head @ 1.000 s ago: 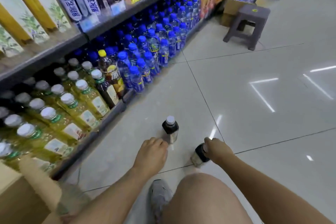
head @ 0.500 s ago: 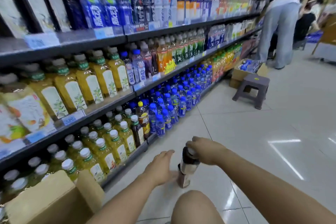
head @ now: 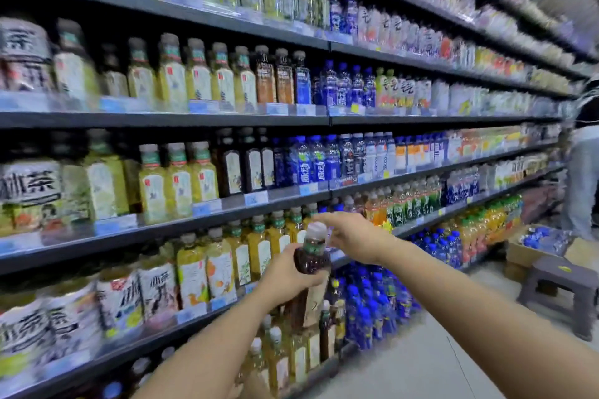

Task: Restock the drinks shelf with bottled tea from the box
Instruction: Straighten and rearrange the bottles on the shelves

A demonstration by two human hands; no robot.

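While the left hand [head: 285, 272] wraps around the shoulder of a dark bottled tea [head: 309, 275], holding it upright in front of the shelving, the right hand [head: 353, 236] hangs just beyond the cap with fingers loosely spread, gripping nothing; whether a fingertip touches the cap is hard to tell through the blur. Bottle is off the floor, in the air, not yet on any shelf, level with the second shelf from the bottom [head: 207, 311]. Progress: judging from this, one bottle is mid-transfer, placement still to do; the box is not in view, so how many are left can't be told. Likely slot is the row of matching dark tea bottles [head: 246, 165] on the shelf above, next to the yellow-green tea bottles [head: 178, 178], but that is a guess. Around: the shelves look packed front to front, blue sports drink bottles [head: 311, 162] to the right, orange and green soft drinks [head: 389, 207] further along, price tags [head: 256, 197] on the shelf edges. In the way: full front rows leave little gap, so neighbours could get knocked. Further down the aisle, a grey plastic stool [head: 564, 285] on the floor, a cardboard carton of blue-capped bottles [head: 544, 238] behind it, another person [head: 583, 172] at far right, well apart.
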